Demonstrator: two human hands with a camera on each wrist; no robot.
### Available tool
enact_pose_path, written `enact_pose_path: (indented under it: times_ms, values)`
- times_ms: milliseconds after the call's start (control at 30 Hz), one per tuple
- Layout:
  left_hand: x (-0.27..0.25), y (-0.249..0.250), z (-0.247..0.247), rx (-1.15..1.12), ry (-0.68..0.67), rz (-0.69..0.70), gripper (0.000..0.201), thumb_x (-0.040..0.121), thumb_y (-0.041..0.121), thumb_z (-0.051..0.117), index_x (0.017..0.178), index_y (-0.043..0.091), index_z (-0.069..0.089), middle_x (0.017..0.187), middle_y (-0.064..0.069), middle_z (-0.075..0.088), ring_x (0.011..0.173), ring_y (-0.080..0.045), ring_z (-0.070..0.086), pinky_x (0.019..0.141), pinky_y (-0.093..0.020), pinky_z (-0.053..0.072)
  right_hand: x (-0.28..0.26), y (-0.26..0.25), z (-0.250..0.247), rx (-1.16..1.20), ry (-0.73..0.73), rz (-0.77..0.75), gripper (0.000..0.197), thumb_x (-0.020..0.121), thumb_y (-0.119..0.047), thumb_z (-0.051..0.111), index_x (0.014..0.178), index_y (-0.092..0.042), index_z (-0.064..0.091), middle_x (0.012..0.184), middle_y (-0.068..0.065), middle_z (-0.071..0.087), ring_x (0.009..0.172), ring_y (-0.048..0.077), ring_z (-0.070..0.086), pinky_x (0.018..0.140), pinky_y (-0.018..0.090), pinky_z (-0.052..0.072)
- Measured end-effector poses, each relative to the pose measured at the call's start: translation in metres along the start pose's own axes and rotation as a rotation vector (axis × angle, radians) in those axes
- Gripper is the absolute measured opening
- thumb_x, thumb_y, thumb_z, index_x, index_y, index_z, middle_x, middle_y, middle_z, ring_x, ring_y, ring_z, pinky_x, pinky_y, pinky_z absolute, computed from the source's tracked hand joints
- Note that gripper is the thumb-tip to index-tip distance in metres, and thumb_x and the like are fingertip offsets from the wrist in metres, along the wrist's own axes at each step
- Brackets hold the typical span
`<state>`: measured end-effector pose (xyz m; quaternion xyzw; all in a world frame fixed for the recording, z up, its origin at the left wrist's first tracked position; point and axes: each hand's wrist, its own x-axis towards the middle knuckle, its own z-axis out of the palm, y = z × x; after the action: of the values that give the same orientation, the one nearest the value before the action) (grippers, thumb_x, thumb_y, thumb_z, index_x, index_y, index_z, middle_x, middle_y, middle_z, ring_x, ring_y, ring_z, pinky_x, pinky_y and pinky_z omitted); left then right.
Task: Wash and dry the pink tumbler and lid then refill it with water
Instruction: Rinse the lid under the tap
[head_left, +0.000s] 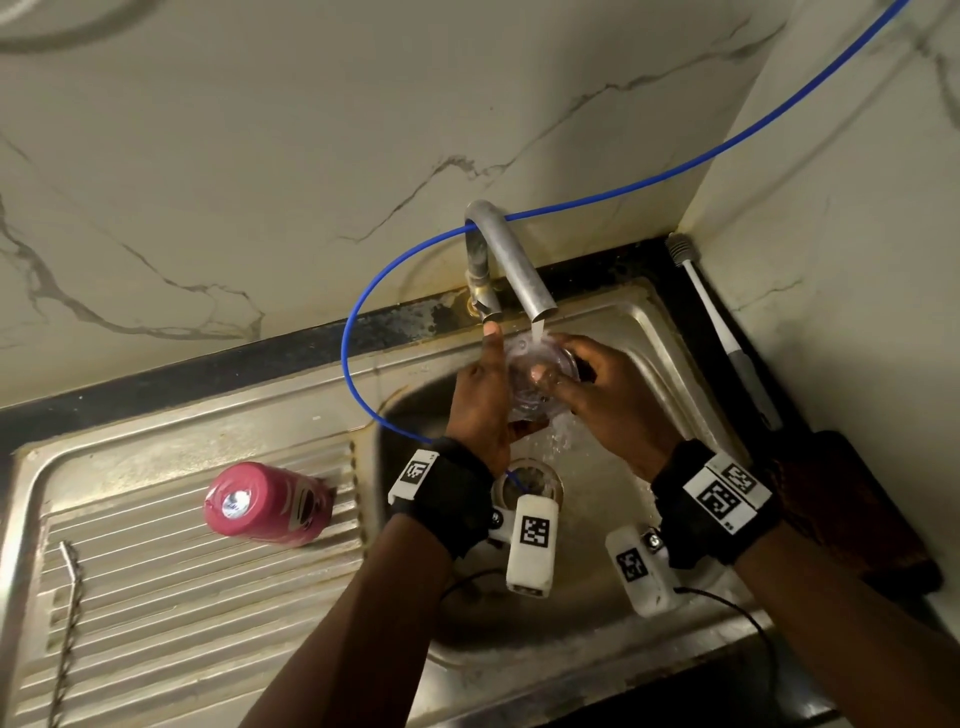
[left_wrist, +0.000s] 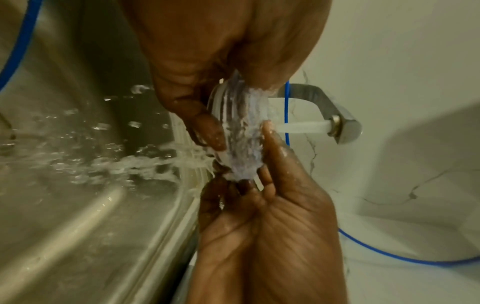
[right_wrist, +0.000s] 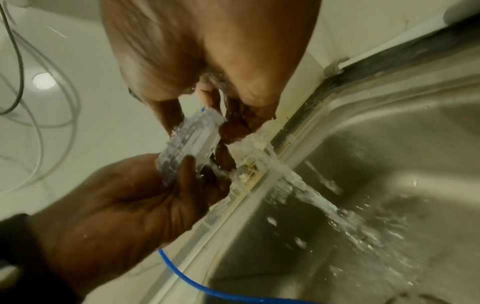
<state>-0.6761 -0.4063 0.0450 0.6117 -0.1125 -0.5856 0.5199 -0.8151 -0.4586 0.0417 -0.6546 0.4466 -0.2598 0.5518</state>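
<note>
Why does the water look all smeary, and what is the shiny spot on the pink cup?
Head view: the spot on the pink tumbler is glare on its shiny base. Left wrist view: the fast water makes the clear lid a streaky blur. Right wrist view: the splashes in the sink smear too.

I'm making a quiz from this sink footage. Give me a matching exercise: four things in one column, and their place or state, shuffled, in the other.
Things:
1. pink tumbler
2. clear lid
3. tap
4. blue hose

States:
A. running water
B. looped behind the tap, down into the basin
C. on its side on the draining board
D. held by both hands under the stream

Pairs: 1-C, 2-D, 3-A, 4-B
</note>
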Motion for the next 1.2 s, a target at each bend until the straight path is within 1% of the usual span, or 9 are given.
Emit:
enact_pose_path:
  times_ms: [133, 267, 367, 433, 533, 633, 833, 1000, 1200]
  values:
    - [0.013, 0.0, -0.003, 0.088, -0.008, 0.051, 0.054, 0.109, 0.063, 0.042, 0.127, 0.019, 0.069, 0.115, -0.01, 0.08, 0.1, -0.026, 0.079, 0.072, -0.039, 0.063, -0.003, 0.0, 0.001, 0.175, -0.027, 0.043, 0.027, 0.1, -0.024, 0.066, 0.126, -0.017, 0.068, 0.105, -0.003, 0.078, 0.095, 0.012, 0.076, 0.073, 0.024, 0.06]
    - [0.024, 0.005, -0.007, 0.13, -0.002, 0.103, 0.039, 0.115, 0.041, 0.044, 0.12, 0.013, 0.071, 0.104, -0.012, 0.081, 0.096, -0.031, 0.079, 0.08, -0.048, 0.065, 0.0, 0.005, 0.009, 0.188, -0.022, 0.062, 0.042, 0.096, -0.021, 0.071, 0.136, -0.019, 0.058, 0.116, -0.001, 0.073, 0.103, 0.017, 0.074, 0.082, 0.042, 0.064]
    - [0.038, 0.008, -0.015, 0.184, 0.044, 0.17, 0.028, 0.111, 0.019, 0.051, 0.118, 0.0, 0.07, 0.102, -0.018, 0.077, 0.09, -0.032, 0.077, 0.076, -0.043, 0.061, 0.002, 0.012, 0.011, 0.107, 0.017, 0.042, 0.051, 0.088, -0.026, 0.08, 0.135, -0.022, 0.058, 0.114, -0.004, 0.071, 0.105, 0.015, 0.072, 0.086, 0.047, 0.063]
    - [0.045, 0.013, -0.018, 0.196, 0.073, 0.201, 0.027, 0.108, 0.012, 0.051, 0.119, -0.005, 0.069, 0.107, -0.021, 0.075, 0.096, -0.038, 0.074, 0.084, -0.049, 0.062, 0.003, 0.014, 0.012, 0.06, 0.032, 0.026, 0.051, 0.086, -0.03, 0.082, 0.132, -0.026, 0.059, 0.115, -0.004, 0.072, 0.107, 0.015, 0.07, 0.088, 0.049, 0.062]
    - [0.047, 0.023, -0.018, 0.181, 0.107, 0.194, 0.03, 0.107, 0.014, 0.047, 0.13, 0.01, 0.066, 0.125, -0.016, 0.07, 0.117, -0.037, 0.068, 0.104, -0.058, 0.057, 0.005, 0.013, 0.013, 0.006, 0.04, 0.001, 0.049, 0.087, -0.026, 0.082, 0.131, -0.023, 0.06, 0.114, -0.005, 0.072, 0.105, 0.013, 0.07, 0.089, 0.046, 0.061]
    - [0.045, 0.031, -0.016, 0.128, 0.116, 0.215, 0.038, 0.109, 0.019, 0.045, 0.145, 0.017, 0.058, 0.142, -0.014, 0.061, 0.13, -0.034, 0.059, 0.108, -0.055, 0.054, 0.006, 0.011, 0.015, -0.037, 0.02, -0.02, 0.048, 0.089, -0.025, 0.08, 0.132, -0.021, 0.06, 0.113, -0.005, 0.072, 0.105, 0.013, 0.07, 0.09, 0.045, 0.061]
    - [0.046, 0.037, -0.014, 0.041, 0.083, 0.196, 0.022, 0.113, 0.025, 0.046, 0.119, 0.033, 0.066, 0.126, 0.007, 0.065, 0.115, -0.005, 0.058, 0.107, -0.047, 0.049, 0.006, 0.013, 0.014, -0.004, 0.077, -0.006, 0.05, 0.089, -0.029, 0.08, 0.135, -0.024, 0.06, 0.118, -0.007, 0.072, 0.108, 0.012, 0.069, 0.087, 0.046, 0.062]
    - [0.045, 0.037, -0.011, 0.073, -0.006, 0.196, 0.043, 0.113, 0.032, 0.048, 0.155, 0.024, 0.053, 0.155, -0.004, 0.055, 0.143, -0.021, 0.049, 0.119, -0.052, 0.042, 0.004, 0.017, 0.011, 0.043, 0.108, 0.024, 0.044, 0.088, -0.027, 0.081, 0.129, -0.026, 0.064, 0.116, -0.008, 0.073, 0.107, 0.012, 0.07, 0.087, 0.048, 0.062]
    - [0.042, 0.039, -0.011, 0.192, -0.067, 0.219, 0.048, 0.115, 0.035, 0.043, 0.163, 0.03, 0.041, 0.162, -0.005, 0.049, 0.149, -0.025, 0.044, 0.118, -0.048, 0.042, 0.0, 0.019, 0.014, 0.072, 0.12, 0.032, 0.046, 0.088, -0.025, 0.082, 0.13, -0.028, 0.065, 0.119, -0.01, 0.071, 0.11, 0.012, 0.069, 0.087, 0.049, 0.062]
